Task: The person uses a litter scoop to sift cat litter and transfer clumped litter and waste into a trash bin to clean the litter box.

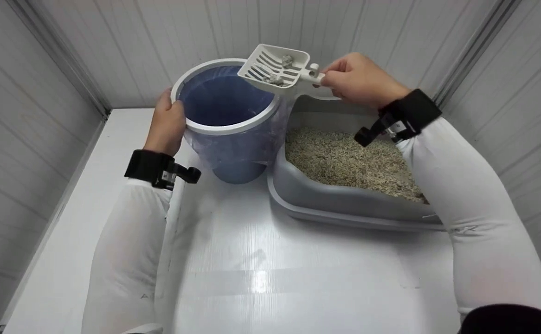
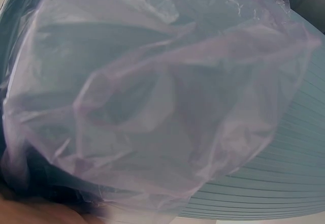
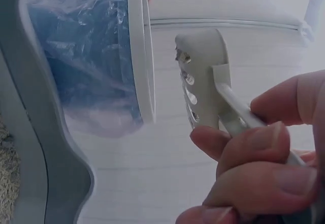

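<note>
Pinching the thin handle of the slotted scoop [image 1: 276, 69] in the right hand [image 1: 361, 80], the person holds this light, stiff plastic over the bag-lined bin [image 1: 226, 121], whose rim the left hand [image 1: 167, 124] grips, beside the litter tray [image 1: 344, 204].

Both arms wear long, close-fitting white sleeves that end at the wrist; the left sleeve [image 1: 126, 246] carries a faint grey marking low on the forearm, and the right sleeve [image 1: 474, 232] a similar small mark near the elbow. A broad black wrist strap [image 1: 147, 166] circles the left wrist, with a black clip and metal fitting. The right wrist strap [image 1: 412, 111] matches. Both hands are bare.
</note>
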